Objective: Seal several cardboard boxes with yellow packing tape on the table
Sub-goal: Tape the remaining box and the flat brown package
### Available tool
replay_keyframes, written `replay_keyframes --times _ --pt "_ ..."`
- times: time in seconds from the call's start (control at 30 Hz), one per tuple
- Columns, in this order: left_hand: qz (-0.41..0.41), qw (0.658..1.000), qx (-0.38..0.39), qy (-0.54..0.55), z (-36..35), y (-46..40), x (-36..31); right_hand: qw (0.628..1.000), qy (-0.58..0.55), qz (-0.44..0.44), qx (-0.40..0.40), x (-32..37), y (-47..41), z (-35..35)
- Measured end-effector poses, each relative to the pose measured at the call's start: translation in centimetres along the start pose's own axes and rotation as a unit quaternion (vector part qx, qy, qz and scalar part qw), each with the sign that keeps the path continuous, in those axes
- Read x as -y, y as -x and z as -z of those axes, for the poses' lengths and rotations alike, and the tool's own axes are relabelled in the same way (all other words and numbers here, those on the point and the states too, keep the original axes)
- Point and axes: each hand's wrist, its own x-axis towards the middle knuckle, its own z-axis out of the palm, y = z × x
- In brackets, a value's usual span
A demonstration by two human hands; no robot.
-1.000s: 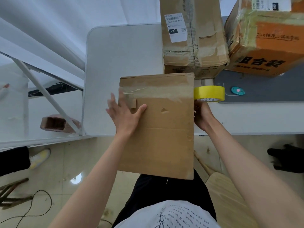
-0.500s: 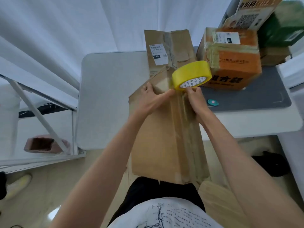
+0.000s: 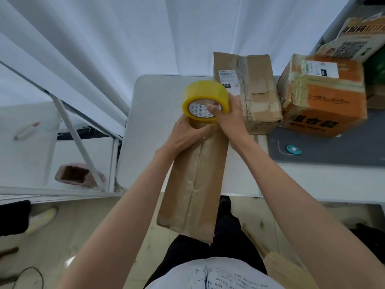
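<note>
Taping is starting on the narrow box (image 3: 193, 184) tilted over the desk's (image 3: 158, 122) near edge; left hand (image 3: 187, 134) grips its top end; right hand (image 3: 227, 115) holds the yellow tape roll (image 3: 205, 99) there; next, probably draw tape down the seam.

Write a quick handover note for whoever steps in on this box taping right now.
Left hand: grips the far end of the long brown cardboard box, which is tilted up over the lap.
Right hand: holds the yellow packing tape roll, thumb in the core, at that end.
Done: old clear tape shows along the seam; no yellow strip visible.
Left: tape this box, then the labelled brown box and orange box on the white table.
</note>
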Motion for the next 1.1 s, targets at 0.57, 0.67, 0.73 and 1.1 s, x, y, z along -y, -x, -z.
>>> replay_keyframes --times 0.57,0.67,0.73,1.1 --pt "-0.015 0.999 -0.015 -0.041 -0.2 -0.1 0.5 0.988 -0.002 0.065 -0.137 -0.1 0.6 6.2" --pt "-0.018 0.999 -0.012 -0.035 -0.5 -0.1 0.2 0.973 0.097 0.144 -0.151 -1.1 1.6 9.8" --pt "-0.021 0.999 -0.009 -0.036 -0.8 -0.2 0.2 0.968 0.127 0.159 -0.145 -1.9 2.4 10.3" --pt "-0.023 0.999 -0.008 -0.024 -0.6 -0.2 0.7 0.956 0.182 0.168 -0.156 -5.3 2.7 9.6"
